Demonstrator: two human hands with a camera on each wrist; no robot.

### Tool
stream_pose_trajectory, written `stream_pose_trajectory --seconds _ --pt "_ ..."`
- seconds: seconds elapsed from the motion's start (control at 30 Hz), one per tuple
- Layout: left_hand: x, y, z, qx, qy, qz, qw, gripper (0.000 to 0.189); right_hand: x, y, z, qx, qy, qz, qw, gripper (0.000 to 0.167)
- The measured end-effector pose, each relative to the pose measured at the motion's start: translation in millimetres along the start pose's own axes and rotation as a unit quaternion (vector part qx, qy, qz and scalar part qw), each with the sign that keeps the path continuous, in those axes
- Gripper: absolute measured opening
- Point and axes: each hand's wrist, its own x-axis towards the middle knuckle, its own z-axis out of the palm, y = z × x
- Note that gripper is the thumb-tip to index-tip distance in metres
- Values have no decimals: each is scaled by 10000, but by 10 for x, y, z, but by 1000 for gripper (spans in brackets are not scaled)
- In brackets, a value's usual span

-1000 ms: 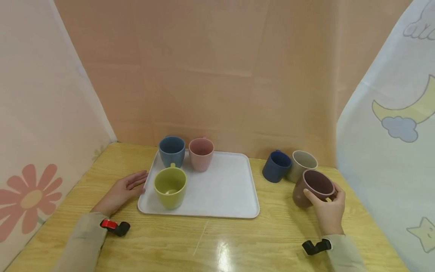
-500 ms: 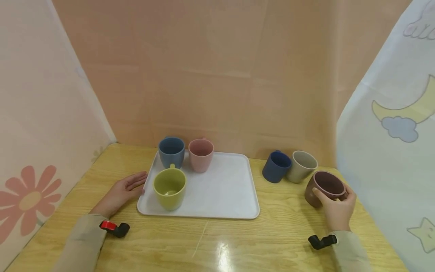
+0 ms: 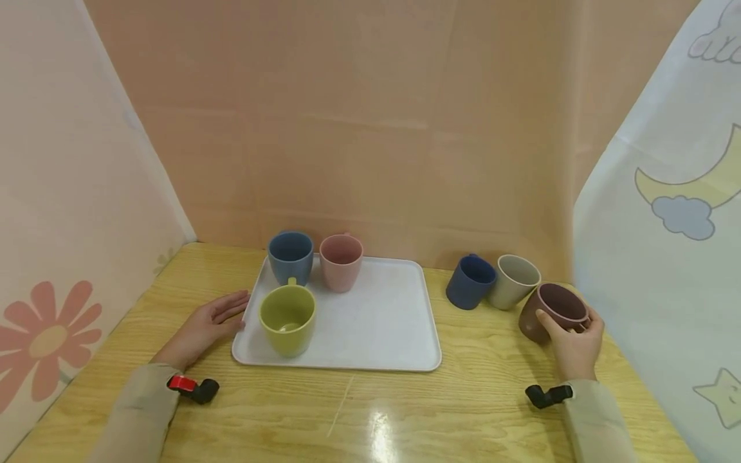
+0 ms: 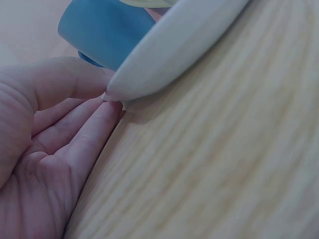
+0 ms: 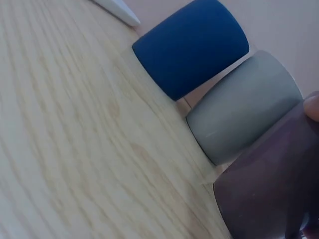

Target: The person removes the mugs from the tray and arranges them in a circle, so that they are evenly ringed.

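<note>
At the right, my right hand (image 3: 577,347) grips a dark brown mug (image 3: 534,319) by its near right side, thumb at the rim. The mug stands beside a beige mug (image 3: 506,292), and a navy mug (image 3: 467,289) is left of that. In the right wrist view the brown mug (image 5: 264,184) appears upright, close against the beige one. My left hand (image 3: 202,328) lies on the table with fairly straight fingers touching the left edge of a white tray (image 3: 376,334). On the tray stand a blue mug (image 3: 289,260), a pink mug (image 3: 340,267) and a yellow-green mug (image 3: 287,325).
The wooden table (image 3: 289,411) holds everything. A peach cloth (image 3: 347,128) hangs behind it, with patterned cloths at the left (image 3: 75,193) and right (image 3: 648,257) sides. The tray's right half shows bare white surface.
My right hand has carried the brown mug to the right, then slightly back toward the beige mug. The left hand and the tray's mugs stay put.
</note>
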Motion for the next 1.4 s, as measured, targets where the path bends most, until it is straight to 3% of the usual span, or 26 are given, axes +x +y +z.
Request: stream_pose_trajectory --seconds 0.33,0.6,0.7,0.8,0.87,0.97,1.03,1.2,1.27,1.4 --pt "-13 10 -7 -28 -27 -19 10000 74 102 67 2 -241 -266 -116 9993 94" --pt "-31 -11 -20 -109 6 0 9999 74 9 81 -53 -1218 -885 -595 9868 96" --pt "-17 -22 -13 -95 -5 7 10000 73 -75 52 -47 -1107 -579 -701 9897 97" --pt "-2 -17 -2 -67 -22 27 10000 72 -178 -17 2 -855 56 -1155 9896 91" --pt "-4 -8 0 -52 -14 14 10000 71 -261 -92 50 -881 344 -1574 9830 84" --pt "-12 13 5 -4 -2 23 10000 71 -411 -234 128 -1085 352 -2111 9708 76" --pt "-20 28 7 9 1 35 10000 71 -521 -312 194 -1262 177 -2530 9590 72" --pt "-30 44 7 -63 -16 65 10000 71 -762 -407 438 -1330 -594 -3780 9143 66" --pt "-30 42 7 -107 -27 60 9999 71 -862 -436 565 -1222 -1006 -3935 9056 65" --pt "-28 29 0 -108 -33 56 9999 72 -1073 -494 833 -949 -1815 -3719 9054 62"
